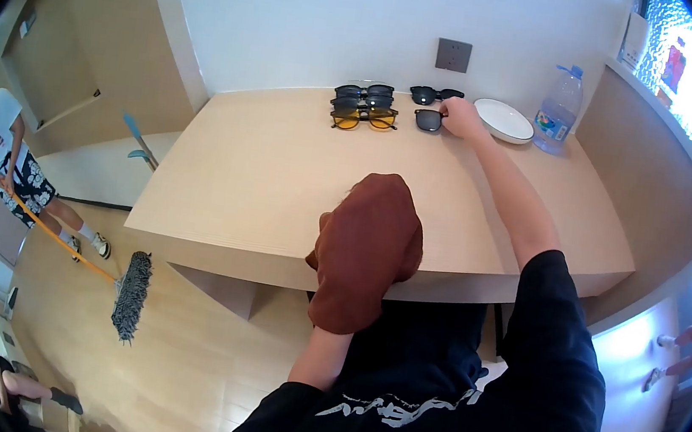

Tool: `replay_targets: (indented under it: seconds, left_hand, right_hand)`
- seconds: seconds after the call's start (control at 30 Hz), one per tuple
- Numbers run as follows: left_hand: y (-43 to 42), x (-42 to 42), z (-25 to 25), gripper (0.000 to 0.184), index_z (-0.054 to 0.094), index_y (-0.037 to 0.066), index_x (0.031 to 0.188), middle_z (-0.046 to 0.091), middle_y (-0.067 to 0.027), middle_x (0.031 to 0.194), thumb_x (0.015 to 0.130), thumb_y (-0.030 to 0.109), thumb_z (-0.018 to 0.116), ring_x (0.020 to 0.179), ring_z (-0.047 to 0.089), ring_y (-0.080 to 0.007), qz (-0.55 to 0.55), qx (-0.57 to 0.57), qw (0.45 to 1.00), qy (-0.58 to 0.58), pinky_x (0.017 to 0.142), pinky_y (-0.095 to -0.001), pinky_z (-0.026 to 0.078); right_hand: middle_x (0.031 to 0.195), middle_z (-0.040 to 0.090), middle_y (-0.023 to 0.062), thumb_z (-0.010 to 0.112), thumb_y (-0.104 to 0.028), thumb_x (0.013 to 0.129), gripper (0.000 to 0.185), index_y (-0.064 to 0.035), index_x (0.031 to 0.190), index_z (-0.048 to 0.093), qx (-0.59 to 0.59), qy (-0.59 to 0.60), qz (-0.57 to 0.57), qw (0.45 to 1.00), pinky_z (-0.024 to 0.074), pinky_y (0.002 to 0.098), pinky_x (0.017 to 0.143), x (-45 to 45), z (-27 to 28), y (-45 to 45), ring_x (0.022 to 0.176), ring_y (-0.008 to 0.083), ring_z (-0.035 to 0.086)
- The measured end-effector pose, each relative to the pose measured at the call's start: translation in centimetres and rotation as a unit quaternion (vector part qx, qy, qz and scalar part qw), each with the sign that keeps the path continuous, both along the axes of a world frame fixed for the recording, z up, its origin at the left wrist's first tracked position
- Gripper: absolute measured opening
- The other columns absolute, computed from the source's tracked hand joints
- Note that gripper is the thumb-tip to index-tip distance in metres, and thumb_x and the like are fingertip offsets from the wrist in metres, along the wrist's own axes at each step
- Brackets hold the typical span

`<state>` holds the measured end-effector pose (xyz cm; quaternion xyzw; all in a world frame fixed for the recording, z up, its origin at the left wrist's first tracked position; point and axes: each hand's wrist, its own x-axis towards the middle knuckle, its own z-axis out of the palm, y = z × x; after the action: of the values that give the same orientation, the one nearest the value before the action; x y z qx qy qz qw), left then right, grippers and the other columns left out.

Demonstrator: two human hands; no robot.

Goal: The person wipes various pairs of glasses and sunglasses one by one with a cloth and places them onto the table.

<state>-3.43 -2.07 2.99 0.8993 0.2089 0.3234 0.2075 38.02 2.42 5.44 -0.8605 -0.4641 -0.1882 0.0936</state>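
Note:
A brown cloth (369,249) covers my left hand, which is above the front edge of the desk; only the wrist shows, and the fingers are hidden. At the back of the desk, my right hand (462,118) has its fingers closed at the right side of a pair of dark sunglasses (428,120). Just behind lies another pair of black sunglasses (422,96). To the left, several more glasses form a column, with yellow-lensed glasses (364,119) at the front and dark-lensed glasses (363,94) behind them.
Right of my right hand are a white plate (506,122) and a clear bottle (557,112) with a blue cap. A partition (659,153) bounds the desk (240,170) on the right. At left, a person (8,152) holds a mop (132,294) on the floor.

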Motion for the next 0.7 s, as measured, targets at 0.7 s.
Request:
replay_targets:
  seconds: [0.7]
  left_hand:
    - [-3.7,2.5,5.8,0.014,0.063,0.001,0.093,0.072,-0.0064,0.095,0.082,-0.001,0.071,0.086,0.069,-0.0205,-0.278,-0.161,0.935,-0.149,0.082,-0.0281,0.053]
  right_hand:
    - [0.084,0.069,0.0109,0.073,0.007,0.072,0.036,-0.0004,0.107,0.073,0.375,0.065,0.256,0.888,0.0531,0.0371,0.067,-27.5,-0.7,-21.8,0.072,0.0276,0.065]
